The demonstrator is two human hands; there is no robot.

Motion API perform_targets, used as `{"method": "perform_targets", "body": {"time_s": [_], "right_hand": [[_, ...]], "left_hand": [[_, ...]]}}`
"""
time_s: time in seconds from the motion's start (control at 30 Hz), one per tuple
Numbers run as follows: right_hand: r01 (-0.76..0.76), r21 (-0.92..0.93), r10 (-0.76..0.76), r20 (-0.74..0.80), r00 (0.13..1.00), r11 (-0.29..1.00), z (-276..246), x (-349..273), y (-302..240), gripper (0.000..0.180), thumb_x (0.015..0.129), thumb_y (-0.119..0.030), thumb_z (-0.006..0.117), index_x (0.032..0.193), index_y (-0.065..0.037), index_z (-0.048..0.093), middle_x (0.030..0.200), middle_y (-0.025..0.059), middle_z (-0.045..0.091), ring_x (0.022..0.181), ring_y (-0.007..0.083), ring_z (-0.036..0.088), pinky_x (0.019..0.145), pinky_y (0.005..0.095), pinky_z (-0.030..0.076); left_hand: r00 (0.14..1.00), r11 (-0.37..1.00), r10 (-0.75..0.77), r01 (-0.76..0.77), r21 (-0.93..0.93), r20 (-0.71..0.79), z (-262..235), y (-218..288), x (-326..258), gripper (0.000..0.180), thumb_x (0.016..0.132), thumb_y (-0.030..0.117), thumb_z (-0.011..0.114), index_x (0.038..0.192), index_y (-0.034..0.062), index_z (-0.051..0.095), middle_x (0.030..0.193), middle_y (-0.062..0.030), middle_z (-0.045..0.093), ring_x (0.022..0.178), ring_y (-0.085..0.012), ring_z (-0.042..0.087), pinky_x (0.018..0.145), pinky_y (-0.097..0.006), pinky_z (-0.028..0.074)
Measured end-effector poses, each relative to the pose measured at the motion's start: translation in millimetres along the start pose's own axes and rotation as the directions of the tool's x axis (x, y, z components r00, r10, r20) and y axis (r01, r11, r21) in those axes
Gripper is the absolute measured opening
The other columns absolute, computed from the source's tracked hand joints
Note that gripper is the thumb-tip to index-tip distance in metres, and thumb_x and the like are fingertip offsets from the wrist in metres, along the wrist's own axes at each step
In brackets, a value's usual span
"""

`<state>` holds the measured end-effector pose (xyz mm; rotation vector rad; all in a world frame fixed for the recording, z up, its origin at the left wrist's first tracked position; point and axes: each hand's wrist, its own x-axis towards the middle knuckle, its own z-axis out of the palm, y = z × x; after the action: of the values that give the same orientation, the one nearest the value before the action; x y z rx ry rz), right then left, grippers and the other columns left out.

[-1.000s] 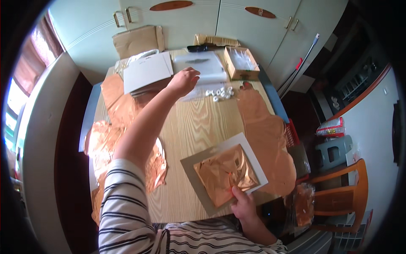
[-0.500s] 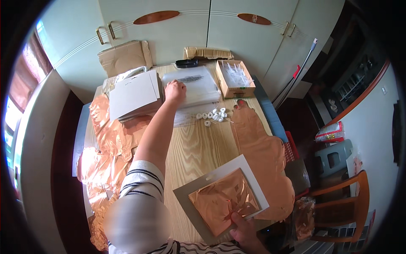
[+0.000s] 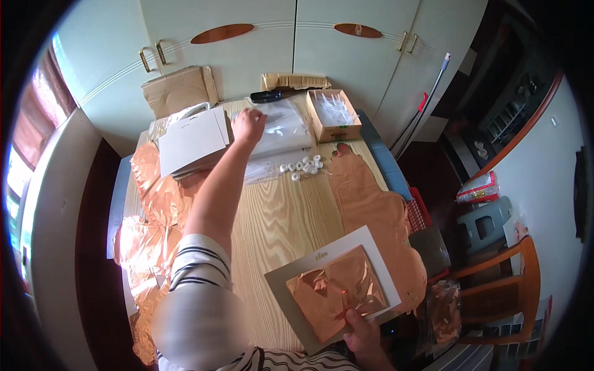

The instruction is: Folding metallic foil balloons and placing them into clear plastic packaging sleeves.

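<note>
My left hand (image 3: 249,125) is at the far side of the table, its fingers pinched on the top sheet of a stack of clear plastic bags (image 3: 286,133). Part of that top bag looks raised and catches the light. My right hand (image 3: 364,335) holds a grey-and-white card (image 3: 382,266) by its lower right edge, low at the front. Flat against this card lies a folded copper-coloured foil balloon (image 3: 334,284), with my thumb pressing on it. A stack of white cards (image 3: 192,141) stands just left of my left hand.
White ribbon rolls (image 3: 300,166) lie beside thin clear sticks (image 3: 263,170). A cardboard box (image 3: 337,133) holds clear plastic pieces. Flat copper foil balloons cover the table's right side (image 3: 371,204) and left side (image 3: 151,247). A wooden chair (image 3: 526,290) stands at the right.
My left hand has lifted slightly and moved a little left, raising the top bag's edge. The card in my right hand has shifted slightly right, uncovering its hanging slot.
</note>
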<state>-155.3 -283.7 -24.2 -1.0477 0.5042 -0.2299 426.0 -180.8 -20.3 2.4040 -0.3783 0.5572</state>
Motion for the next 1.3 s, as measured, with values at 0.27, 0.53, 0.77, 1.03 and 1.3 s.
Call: {"method": "perform_targets", "body": {"time_s": [0.27, 0.53, 0.77, 1.03, 1.3], "right_hand": [[-0.039, 0.090, 0.033, 0.068, 0.997, 0.995, -5, -27, -11, 0.048, 0.093, -0.008, 0.066, 0.138, -0.001, 0.051, 0.123, 0.0099, 0.063, 0.114, 0.0220, 0.063, 0.098, 0.0385, 0.052], [-0.149, -0.057, 0.159, 0.273, 0.949, 0.987, -9, -92, 1, 0.038, 0.096, -0.012, 0.068, 0.132, -0.002, 0.057, 0.109, -0.0001, 0.064, 0.096, 0.0101, 0.059, 0.088, 0.0272, 0.048], [-0.475, -0.008, 0.456, 0.293, 0.841, 0.880, -25, -118, 59, 0.022, 0.096, -0.019, 0.071, 0.113, -0.004, 0.067, 0.100, 0.0016, 0.068, 0.094, 0.0125, 0.063, 0.088, 0.0292, 0.050], [-0.081, -0.016, 0.082, 0.121, 0.989, 0.997, -10, -122, 72, 0.029, 0.098, -0.015, 0.068, 0.123, -0.002, 0.061, 0.105, -0.0007, 0.064, 0.093, 0.0090, 0.059, 0.088, 0.0282, 0.050], [0.023, -0.144, -0.019, 0.030, 0.999, 0.989, 1, -137, 84, 0.012, 0.101, -0.014, 0.065, 0.105, -0.002, 0.064, 0.094, -0.0013, 0.062, 0.086, 0.0080, 0.055, 0.080, 0.0259, 0.047]], "left_hand": [[0.872, 0.886, 0.461, -0.461, -0.038, 0.168, -165, 104, -128, 0.017, 0.092, 0.021, 0.069, 0.093, 0.0045, 0.065, 0.091, -0.0146, 0.068, 0.084, -0.0366, 0.068, 0.072, -0.045, 0.055], [0.714, 0.808, 0.589, -0.521, -0.275, 0.378, -219, 76, -328, 0.018, 0.092, 0.012, 0.071, 0.104, 0.0021, 0.063, 0.089, -0.0154, 0.067, 0.077, -0.0380, 0.068, 0.067, -0.045, 0.056], [0.660, 0.796, 0.602, -0.450, -0.404, 0.450, -234, 64, -405, 0.028, 0.091, 0.013, 0.071, 0.117, 0.0042, 0.064, 0.092, -0.0166, 0.067, 0.079, -0.0373, 0.068, 0.070, -0.045, 0.057], [0.537, 0.776, 0.606, -0.562, -0.287, 0.586, -263, 63, -426, 0.041, 0.084, 0.004, 0.067, 0.124, 0.0007, 0.063, 0.090, -0.0158, 0.065, 0.079, -0.0354, 0.068, 0.069, -0.044, 0.056], [0.474, 0.801, 0.566, -0.510, -0.314, 0.675, -272, 68, -427, 0.034, 0.084, 0.001, 0.065, 0.118, 0.0022, 0.069, 0.091, -0.0138, 0.063, 0.078, -0.0340, 0.068, 0.069, -0.043, 0.056]]}}
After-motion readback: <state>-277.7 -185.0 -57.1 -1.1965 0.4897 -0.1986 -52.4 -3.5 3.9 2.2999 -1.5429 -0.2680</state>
